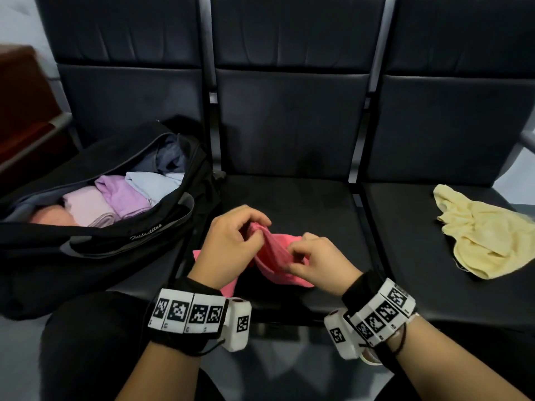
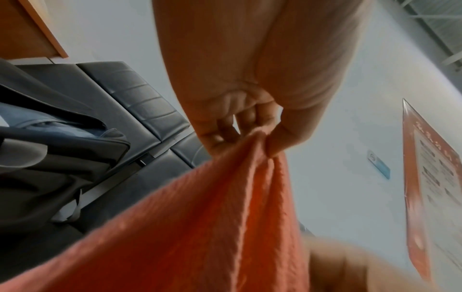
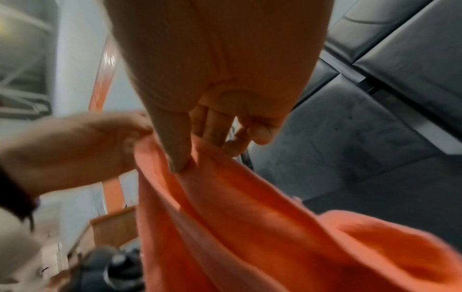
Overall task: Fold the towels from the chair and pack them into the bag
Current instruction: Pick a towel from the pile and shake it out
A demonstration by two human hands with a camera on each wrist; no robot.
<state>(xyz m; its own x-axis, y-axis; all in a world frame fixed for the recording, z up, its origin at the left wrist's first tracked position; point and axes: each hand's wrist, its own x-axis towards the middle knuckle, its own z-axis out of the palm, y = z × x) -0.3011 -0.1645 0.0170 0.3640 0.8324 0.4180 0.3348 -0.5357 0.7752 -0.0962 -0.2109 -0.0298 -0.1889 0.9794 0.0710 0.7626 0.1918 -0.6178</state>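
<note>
While both hands, left hand [image 1: 228, 244] and right hand [image 1: 318, 263], pinch the pink towel [image 1: 275, 256] bunched at lower centre, folding is just starting; next they must find its corners.

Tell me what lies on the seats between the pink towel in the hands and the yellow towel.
Nothing: in the head view only bare black seat separates the pink towel from the yellow towel.
</note>
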